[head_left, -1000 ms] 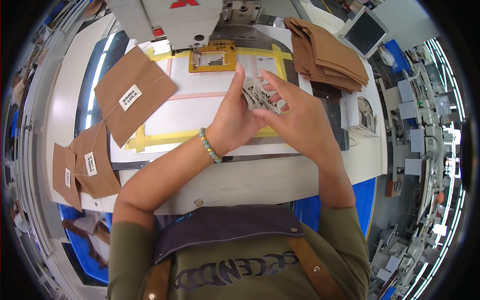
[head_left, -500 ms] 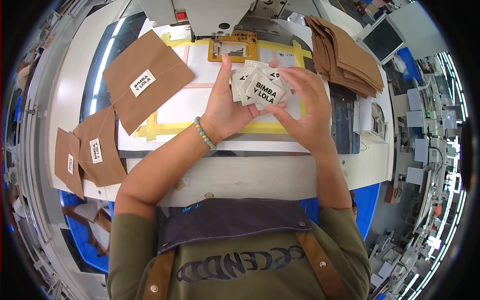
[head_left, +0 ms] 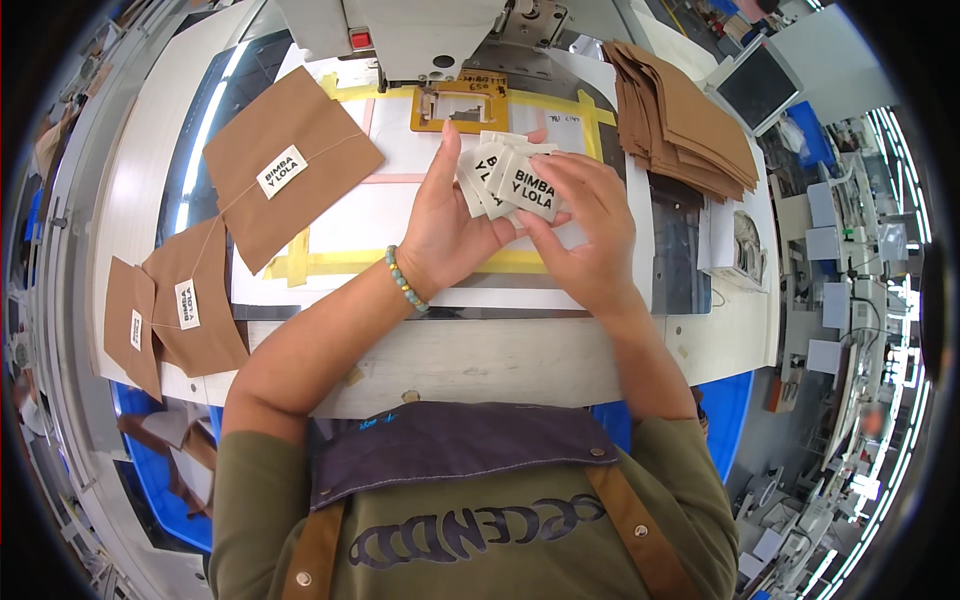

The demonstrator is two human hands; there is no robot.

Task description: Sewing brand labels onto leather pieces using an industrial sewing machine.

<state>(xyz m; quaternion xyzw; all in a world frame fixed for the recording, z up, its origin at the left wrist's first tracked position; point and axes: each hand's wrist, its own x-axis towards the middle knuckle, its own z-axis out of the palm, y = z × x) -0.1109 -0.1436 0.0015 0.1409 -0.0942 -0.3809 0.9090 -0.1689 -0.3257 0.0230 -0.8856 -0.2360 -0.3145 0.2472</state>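
Observation:
A loose pile of white fabric labels with black print lies in my left hand, palm up, its fingers curled under the pile and its thumb standing up. My right hand pinches the top label between thumb and fingers at the pile's right side. Just beyond my hands is a yellow sewing clamp frame with a rectangular window, beneath the sewing machine head. The undersides of the labels are hidden by my fingers.
At left, brown fabric panels, each with a label, hang together by thread. A stack of brown panels lies at right, near a white box and a monitor. Blue bins sit below the table edge.
My right hand has moved left, closer to my left hand. The labels have shifted: the top one now sits at the pile's right, exposing more of those beneath.

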